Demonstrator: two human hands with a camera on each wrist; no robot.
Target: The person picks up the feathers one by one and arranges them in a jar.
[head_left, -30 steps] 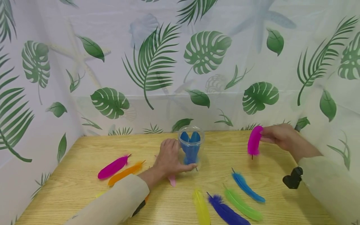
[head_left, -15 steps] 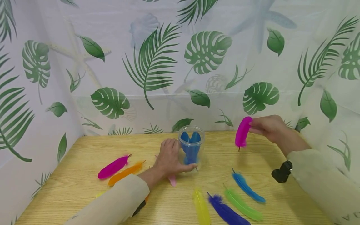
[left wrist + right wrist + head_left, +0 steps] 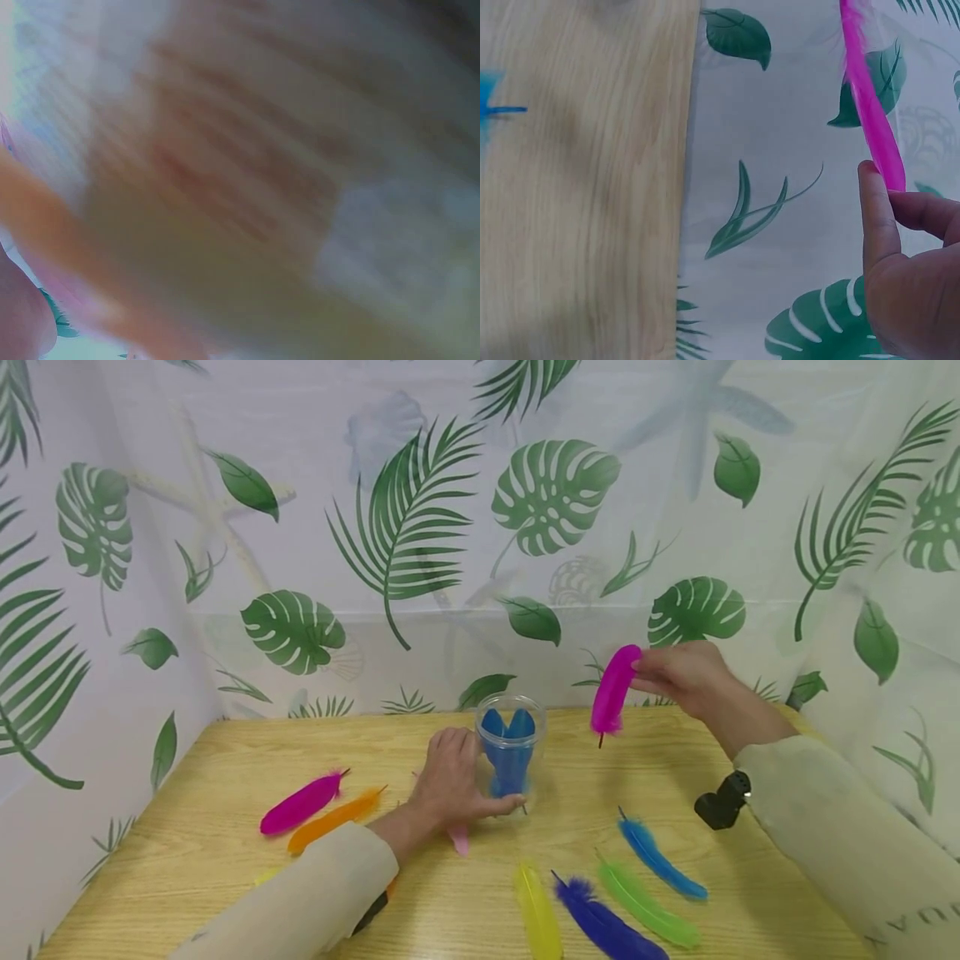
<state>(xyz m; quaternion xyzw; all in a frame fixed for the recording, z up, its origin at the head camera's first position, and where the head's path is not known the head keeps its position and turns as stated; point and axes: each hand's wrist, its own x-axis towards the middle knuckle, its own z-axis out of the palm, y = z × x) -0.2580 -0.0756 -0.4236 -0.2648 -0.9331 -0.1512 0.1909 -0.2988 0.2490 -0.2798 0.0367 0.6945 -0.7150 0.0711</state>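
Observation:
A clear plastic cup (image 3: 534,777) stands near the back of the table with blue feathers (image 3: 512,760) inside. My left hand (image 3: 450,785) grips its left side, thumb across the front near the base. Up and to the right of the cup, my right hand (image 3: 686,677) pinches a magenta feather (image 3: 615,689) by its rounded tip, the quill hanging down in the air. In the right wrist view, thumb and finger of the right hand (image 3: 915,277) meet on the end of the magenta feather (image 3: 874,120). Blur fills most of the left wrist view.
On the left of the wooden table (image 3: 217,777) lie another magenta feather (image 3: 302,804) and an orange one (image 3: 335,821). A pink feather (image 3: 459,839) shows by the left forearm. In front lie yellow (image 3: 538,914), dark blue (image 3: 603,922), green (image 3: 648,906) and blue (image 3: 660,860) feathers. Leaf-patterned cloth stands behind.
My right hand has moved left and upward with the magenta feather, closer to the cup. The left hand and the cup have stayed in place.

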